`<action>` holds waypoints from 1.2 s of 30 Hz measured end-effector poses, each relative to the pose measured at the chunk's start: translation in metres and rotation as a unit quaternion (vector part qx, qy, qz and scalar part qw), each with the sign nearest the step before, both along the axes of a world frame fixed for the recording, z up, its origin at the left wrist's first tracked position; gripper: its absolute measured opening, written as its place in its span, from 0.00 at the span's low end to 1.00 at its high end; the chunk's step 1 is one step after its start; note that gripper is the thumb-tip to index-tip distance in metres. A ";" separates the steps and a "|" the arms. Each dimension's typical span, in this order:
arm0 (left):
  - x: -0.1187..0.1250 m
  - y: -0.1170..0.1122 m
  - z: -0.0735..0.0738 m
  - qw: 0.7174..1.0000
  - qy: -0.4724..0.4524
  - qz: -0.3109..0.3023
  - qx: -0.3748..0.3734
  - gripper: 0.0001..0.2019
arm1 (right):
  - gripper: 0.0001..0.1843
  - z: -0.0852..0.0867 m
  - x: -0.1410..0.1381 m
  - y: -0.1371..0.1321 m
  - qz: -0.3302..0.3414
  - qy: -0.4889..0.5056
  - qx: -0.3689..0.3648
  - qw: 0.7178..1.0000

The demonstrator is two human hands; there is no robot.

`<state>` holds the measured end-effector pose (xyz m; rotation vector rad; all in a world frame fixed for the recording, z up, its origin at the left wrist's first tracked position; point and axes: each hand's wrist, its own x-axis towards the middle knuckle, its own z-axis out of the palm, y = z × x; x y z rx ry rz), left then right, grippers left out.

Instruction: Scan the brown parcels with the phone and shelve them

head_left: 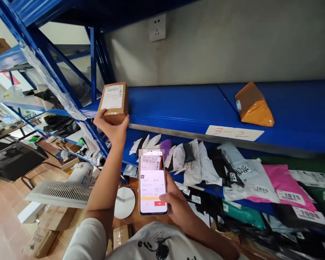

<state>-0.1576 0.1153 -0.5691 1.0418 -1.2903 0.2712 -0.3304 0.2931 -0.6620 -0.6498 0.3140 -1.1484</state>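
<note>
My left hand (112,126) is raised and closed around a small brown cardboard box (114,102) with a white label, held at the left end of the blue shelf (178,104). My right hand (176,202) holds a phone (152,187) upright in front of my chest, thumb on its lit screen. A small labelled packet (151,161) is tucked behind the phone's top edge. An orange padded parcel (253,105) lies on the same blue shelf at the right.
The shelf edge carries a paper tag (234,132) reading 3-2. Several numbered poly mailers (260,180) crowd the shelf below. A white fan (61,193) and cardboard boxes (43,238) sit on the floor at left. Blue rack uprights (93,65) stand beside the box.
</note>
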 end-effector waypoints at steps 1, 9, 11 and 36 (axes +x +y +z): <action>-0.001 -0.007 0.005 1.000 -0.004 0.007 0.000 0.38 | 0.37 -0.001 -0.001 0.000 -0.004 -0.008 0.001 1.000; -0.008 -0.011 0.020 0.987 -0.029 0.069 0.145 0.45 | 0.34 -0.008 -0.005 -0.002 -0.047 -0.010 0.007 0.999; -0.011 0.026 0.004 0.991 0.018 -0.001 0.130 0.41 | 0.32 -0.009 -0.005 -0.003 -0.052 -0.017 0.014 0.998; 0.002 0.170 -0.131 0.520 0.361 -0.589 0.503 0.57 | 0.33 -0.042 0.006 -0.031 -0.031 0.161 -0.122 0.979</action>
